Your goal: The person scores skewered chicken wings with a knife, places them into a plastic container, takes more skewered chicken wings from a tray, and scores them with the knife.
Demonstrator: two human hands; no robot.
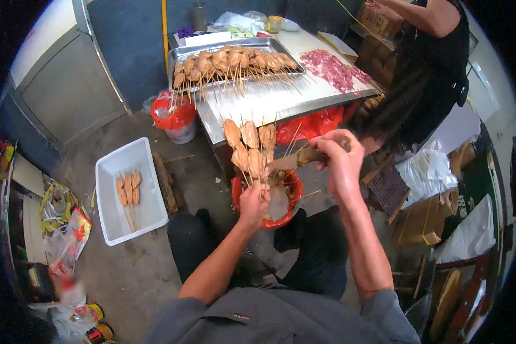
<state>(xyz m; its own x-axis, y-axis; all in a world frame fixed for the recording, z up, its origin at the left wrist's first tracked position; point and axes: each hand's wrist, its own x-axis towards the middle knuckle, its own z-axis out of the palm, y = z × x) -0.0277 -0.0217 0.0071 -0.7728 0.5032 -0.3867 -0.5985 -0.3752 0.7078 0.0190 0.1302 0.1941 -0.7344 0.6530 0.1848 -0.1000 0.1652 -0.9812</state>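
Note:
My left hand is closed round the lower ends of several wooden skewers, holding up skewered meat pieces that look like marinated chicken wings. In my right hand is a knife with a wooden handle, its blade pointing left and at the edge of the skewered meat. I cannot tell whether the blade touches it. Below both hands stands a red-lined bucket with pale scraps and loose skewers in it.
At left on the floor, a white tub holds a few meat skewers. Ahead, a table bears a metal tray of skewers and raw red meat. Another person stands at right. A red-lined pail and cardboard boxes flank me.

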